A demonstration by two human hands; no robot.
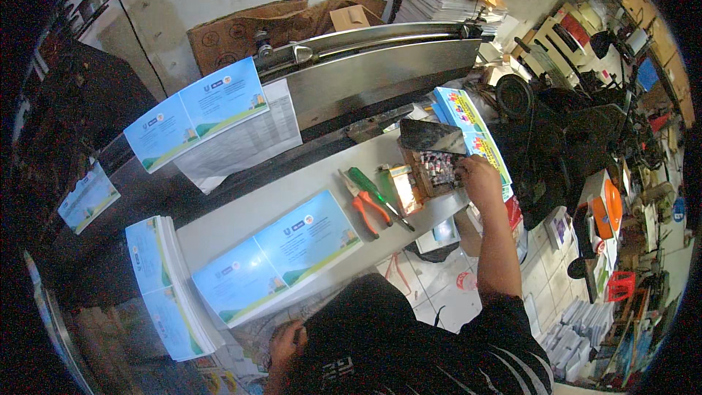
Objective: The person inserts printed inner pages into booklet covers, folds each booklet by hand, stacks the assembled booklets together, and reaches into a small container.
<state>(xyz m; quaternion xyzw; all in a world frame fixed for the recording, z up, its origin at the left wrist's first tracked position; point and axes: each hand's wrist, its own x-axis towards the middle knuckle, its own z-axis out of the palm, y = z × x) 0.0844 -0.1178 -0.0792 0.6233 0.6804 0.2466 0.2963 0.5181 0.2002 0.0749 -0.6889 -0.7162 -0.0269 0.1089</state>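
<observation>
My right hand (480, 177) reaches to the edge of a small open box (439, 189) packed with small metallic and coloured pieces. Its fingers are curled at the box's right side; what they grip, if anything, is hidden. A dark phone-like slab (431, 136) lies across the box's far side. Left of the box are a small bright-faced block (404, 189), a green-handled screwdriver (369, 189) and orange-handled pliers (371, 213). My left hand (287, 345) is low by my body, below the blue printed sheets (278, 256). Its fingers look curled, and their contents cannot be made out.
A thick stack of blue printed sheets (162, 285) stands at the table's left end. More blue sheets (197, 113) rest against the long metal machine bar (380, 77). Colourful printed sheets (475, 128) lie right of the box. Dark machinery (563, 132) stands farther right.
</observation>
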